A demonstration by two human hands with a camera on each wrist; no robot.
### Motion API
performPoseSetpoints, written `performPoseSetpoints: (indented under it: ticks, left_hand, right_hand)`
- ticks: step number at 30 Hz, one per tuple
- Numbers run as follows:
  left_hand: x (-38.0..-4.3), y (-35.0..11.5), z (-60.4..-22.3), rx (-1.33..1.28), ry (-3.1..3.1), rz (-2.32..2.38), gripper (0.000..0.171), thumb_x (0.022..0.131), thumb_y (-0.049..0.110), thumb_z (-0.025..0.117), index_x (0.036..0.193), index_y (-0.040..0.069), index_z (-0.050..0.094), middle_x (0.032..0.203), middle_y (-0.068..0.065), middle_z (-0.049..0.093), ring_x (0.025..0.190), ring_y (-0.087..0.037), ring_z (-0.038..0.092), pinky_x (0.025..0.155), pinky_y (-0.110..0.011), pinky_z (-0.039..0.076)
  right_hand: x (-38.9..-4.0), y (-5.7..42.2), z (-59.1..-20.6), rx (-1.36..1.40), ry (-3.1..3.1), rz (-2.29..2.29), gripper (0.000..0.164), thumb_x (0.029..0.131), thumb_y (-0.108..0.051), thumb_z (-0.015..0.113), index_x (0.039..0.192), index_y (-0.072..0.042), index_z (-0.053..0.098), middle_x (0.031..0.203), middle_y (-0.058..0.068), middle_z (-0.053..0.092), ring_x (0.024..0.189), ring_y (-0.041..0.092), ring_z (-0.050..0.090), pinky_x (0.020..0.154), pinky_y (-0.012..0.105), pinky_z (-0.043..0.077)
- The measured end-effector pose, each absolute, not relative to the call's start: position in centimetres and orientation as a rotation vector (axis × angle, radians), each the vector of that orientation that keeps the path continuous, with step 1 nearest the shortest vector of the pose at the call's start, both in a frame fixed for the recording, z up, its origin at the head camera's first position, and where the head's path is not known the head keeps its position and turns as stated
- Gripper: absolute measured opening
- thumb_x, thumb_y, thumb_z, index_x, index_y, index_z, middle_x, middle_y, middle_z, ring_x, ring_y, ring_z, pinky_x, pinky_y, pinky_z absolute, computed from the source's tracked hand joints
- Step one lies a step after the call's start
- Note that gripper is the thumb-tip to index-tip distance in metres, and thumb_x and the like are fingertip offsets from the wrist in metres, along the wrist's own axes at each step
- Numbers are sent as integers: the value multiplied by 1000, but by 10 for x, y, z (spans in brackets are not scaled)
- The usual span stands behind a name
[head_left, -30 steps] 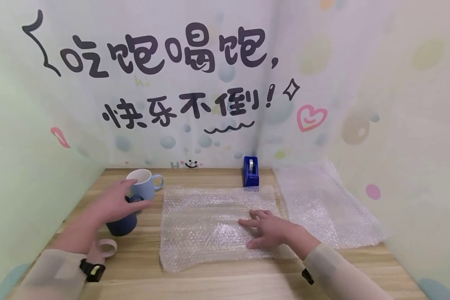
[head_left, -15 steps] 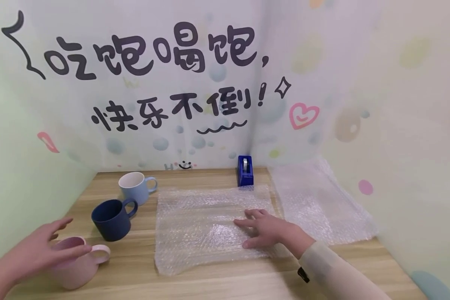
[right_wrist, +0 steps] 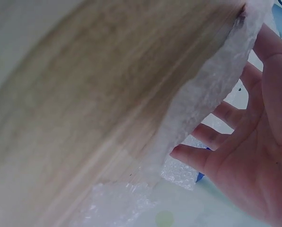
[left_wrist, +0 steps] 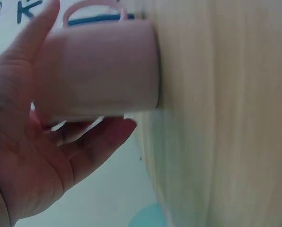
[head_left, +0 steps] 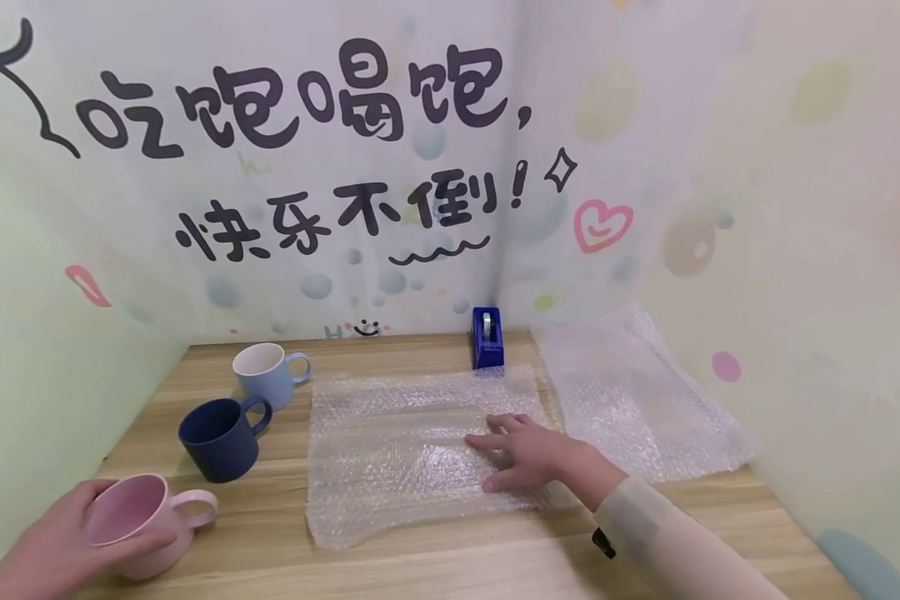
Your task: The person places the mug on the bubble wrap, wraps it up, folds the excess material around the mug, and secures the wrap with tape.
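At the table's left front, a pink mug [head_left: 150,525] stands upright with its handle to the right. My left hand [head_left: 67,533] grips its left side, thumb across the near side and fingers round the far side. In the left wrist view the pink mug [left_wrist: 98,71] sits between thumb and curled fingers, its base at the wood. My right hand [head_left: 528,454] rests with spread fingers on the right part of a sheet of bubble wrap [head_left: 390,450]. The right wrist view has the right hand [right_wrist: 254,137] with its fingertips at the bubble wrap [right_wrist: 202,90].
Behind the pink mug stand a dark blue mug [head_left: 221,446] and a light blue mug [head_left: 266,379]. A blue tape dispenser [head_left: 487,337] is at the back, by the sheet's far edge. More bubble wrap [head_left: 637,408] lies at the right against the wall.
My left hand has come from over the blue mugs back toward the front left and closed round the pink mug. My right hand stays on the bubble wrap. The head view has turned left.
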State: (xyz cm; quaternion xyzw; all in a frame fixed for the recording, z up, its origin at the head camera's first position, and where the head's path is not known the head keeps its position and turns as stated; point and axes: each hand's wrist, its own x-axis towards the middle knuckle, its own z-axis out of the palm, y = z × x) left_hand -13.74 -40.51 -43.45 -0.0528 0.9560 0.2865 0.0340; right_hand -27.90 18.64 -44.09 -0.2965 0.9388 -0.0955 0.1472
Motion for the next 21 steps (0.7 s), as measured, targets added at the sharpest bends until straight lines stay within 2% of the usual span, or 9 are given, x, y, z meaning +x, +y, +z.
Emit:
performPoseSetpoints:
  ticks: [2, 5, 7, 10, 12, 16, 18, 21]
  left_hand:
    - [-140, -398, -429, -250, 2858, 859, 105, 97, 60, 78, 148, -21, 35, 126, -31, 68, 101, -24, 67, 71, -27, 57]
    - [-138, -393, -427, -306, 2864, 852, 112, 95, 63, 77, 149, -22, 29, 129, -39, 62, 102, -33, 67, 71, -28, 55]
    - [-136, -391, -425, -315, 2897, 851, 113, 95, 63, 78, 151, -20, 27, 131, -43, 58, 102, -36, 67, 69, -27, 53]
    - [-133, -385, -417, -250, 3010, 856, 106, 93, 59, 82, 153, -12, 31, 131, -42, 60, 99, -36, 67, 66, -24, 49]
    - [-134, -377, -407, -185, 3106, 858, 100, 92, 55, 85, 154, -6, 36, 131, -39, 63, 96, -29, 67, 64, -23, 47]
    - [-145, -344, -380, -55, 3213, 946, 96, 87, 48, 92, 158, 6, 43, 132, -33, 66, 96, -23, 63, 63, -25, 45]
    - [-156, -321, -367, 44, 3227, 1007, 96, 85, 46, 94, 158, 8, 46, 133, -29, 67, 99, -24, 63, 66, -25, 47]
    - [-179, -279, -354, 204, 3168, 1158, 96, 81, 43, 98, 158, 10, 49, 133, -24, 69, 104, -31, 67, 72, -30, 54]
  right_hand:
    - [-279, 186, -442, -849, 2700, -275, 81, 95, -63, 76, 166, -34, 49, 178, 20, 31, 161, 53, 33, 121, 77, 39]
    - [-279, 186, -442, -850, 2697, -278, 81, 96, -63, 76, 166, -34, 49, 178, 19, 31, 161, 53, 32, 122, 76, 38]
    - [-280, 186, -442, -855, 2697, -275, 81, 96, -62, 76, 166, -33, 49, 178, 20, 31, 161, 53, 32, 123, 76, 38]
    - [-281, 186, -441, -855, 2696, -272, 80, 97, -62, 76, 166, -32, 49, 178, 20, 31, 161, 53, 32, 124, 75, 37]
    - [-282, 186, -441, -853, 2695, -272, 80, 97, -61, 76, 166, -31, 49, 178, 20, 31, 161, 53, 32, 125, 75, 36]
    - [-282, 186, -441, -846, 2693, -278, 80, 97, -61, 76, 166, -32, 49, 179, 20, 31, 162, 54, 31, 125, 75, 36]
    - [-282, 186, -441, -843, 2693, -279, 80, 97, -61, 77, 166, -32, 49, 179, 20, 31, 162, 54, 31, 124, 76, 36]
    - [-281, 185, -441, -842, 2691, -278, 81, 96, -61, 77, 166, -32, 49, 179, 20, 31, 161, 53, 31, 123, 76, 37]
